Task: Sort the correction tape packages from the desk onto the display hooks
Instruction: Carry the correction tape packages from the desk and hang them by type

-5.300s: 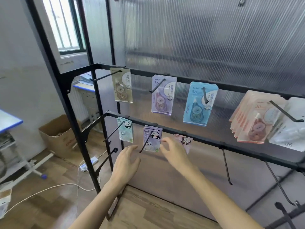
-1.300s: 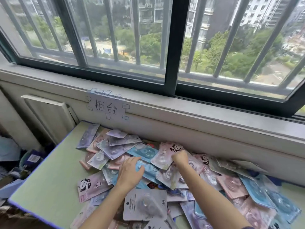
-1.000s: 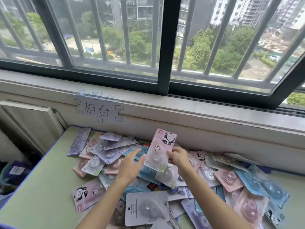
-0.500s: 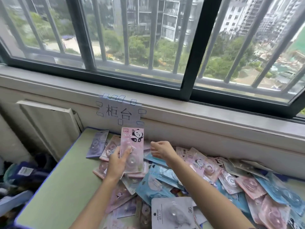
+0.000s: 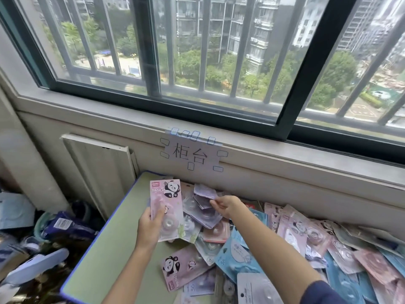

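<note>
A heap of correction tape packages (image 5: 295, 244) in pink, purple, blue and white covers the right part of a green desk (image 5: 109, 260). My left hand (image 5: 149, 229) holds a pink panda package (image 5: 166, 205) upright above the desk's left side, thumb across its front. My right hand (image 5: 225, 206) hovers over the pile's far end, its fingertips at the edge of a purple package (image 5: 203, 191); I cannot tell whether it pinches it. The display hooks are out of view.
A window with bars fills the top, and a paper sign (image 5: 190, 153) is taped below the sill. A radiator panel (image 5: 98, 170) stands left of the desk. Bags and clutter (image 5: 54, 229) lie on the floor at the left.
I turned from the hook rack to the desk. My right hand lifted the pink panda package from the pile and passed it to my left hand, then reached to the purple package.
</note>
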`<state>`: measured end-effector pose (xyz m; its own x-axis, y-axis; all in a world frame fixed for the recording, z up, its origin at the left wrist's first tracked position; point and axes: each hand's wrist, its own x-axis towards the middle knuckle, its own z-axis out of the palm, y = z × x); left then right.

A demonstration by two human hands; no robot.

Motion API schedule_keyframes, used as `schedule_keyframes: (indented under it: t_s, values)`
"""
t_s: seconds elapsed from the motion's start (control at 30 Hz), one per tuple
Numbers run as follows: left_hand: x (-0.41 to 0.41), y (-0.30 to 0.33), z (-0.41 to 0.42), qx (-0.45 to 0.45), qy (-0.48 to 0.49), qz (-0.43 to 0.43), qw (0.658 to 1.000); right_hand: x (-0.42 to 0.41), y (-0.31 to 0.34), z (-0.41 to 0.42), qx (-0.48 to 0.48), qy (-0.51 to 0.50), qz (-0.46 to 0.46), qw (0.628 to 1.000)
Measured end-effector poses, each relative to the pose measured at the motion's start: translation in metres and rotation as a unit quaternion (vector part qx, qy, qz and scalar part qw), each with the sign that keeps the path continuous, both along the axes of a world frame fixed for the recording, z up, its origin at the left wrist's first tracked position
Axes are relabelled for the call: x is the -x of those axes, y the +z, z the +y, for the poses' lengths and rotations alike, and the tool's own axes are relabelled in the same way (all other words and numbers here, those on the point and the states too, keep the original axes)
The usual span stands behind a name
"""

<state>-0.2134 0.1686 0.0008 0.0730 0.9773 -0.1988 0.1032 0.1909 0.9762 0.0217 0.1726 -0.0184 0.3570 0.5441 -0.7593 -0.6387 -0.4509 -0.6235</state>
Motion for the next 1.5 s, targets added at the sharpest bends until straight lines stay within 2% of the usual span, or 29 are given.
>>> schedule_keyframes:
  t_s: [0.1,0.23,0.37,0.5,0.7,0.9,1.03,1.17,1.23,1.37,1.43,1.5]
  values:
    - [-0.006,-0.002,0.004,0.011,-0.010,0.009,1.000,-0.001,0.009,-0.015,0.011,-0.014,0.040,0.999]
    - [-0.022,0.001,0.000,0.024,-0.025,-0.008,0.999,-0.001,0.021,-0.059,-0.007,-0.038,0.039,0.998]
    - [-0.047,0.000,-0.009,0.036,-0.069,-0.034,0.996,-0.002,0.037,-0.108,-0.056,-0.080,-0.007,0.995]
    - [-0.085,0.003,-0.028,0.042,-0.152,-0.035,0.987,0.003,0.052,-0.152,-0.105,-0.061,-0.065,0.991]
    - [-0.140,0.015,-0.063,0.022,-0.234,-0.036,0.971,-0.003,0.052,-0.193,-0.109,-0.087,-0.133,0.981]
    - [-0.191,0.024,-0.099,0.036,-0.272,-0.067,0.959,-0.041,0.054,-0.236,-0.117,-0.125,-0.131,0.977]
    - [-0.221,0.025,-0.123,0.050,-0.292,-0.078,0.952,-0.072,0.052,-0.267,-0.108,-0.095,-0.135,0.980]
    - [-0.240,0.018,-0.142,0.056,-0.295,-0.069,0.951,-0.109,0.052,-0.299,-0.074,-0.024,-0.195,0.978]
    - [-0.247,0.019,-0.153,0.060,-0.289,-0.064,0.953,-0.135,0.050,-0.322,-0.048,-0.052,-0.236,0.969]
    - [-0.259,0.019,-0.174,0.047,-0.285,-0.043,0.956,-0.199,0.022,-0.384,0.131,-0.146,-0.359,0.912]
    - [-0.264,0.019,-0.184,0.041,-0.293,-0.036,0.954,-0.226,-0.001,-0.411,0.209,-0.149,-0.365,0.895]
    - [-0.269,0.016,-0.194,0.039,-0.297,-0.033,0.954,-0.244,-0.015,-0.427,0.274,-0.144,-0.333,0.891]
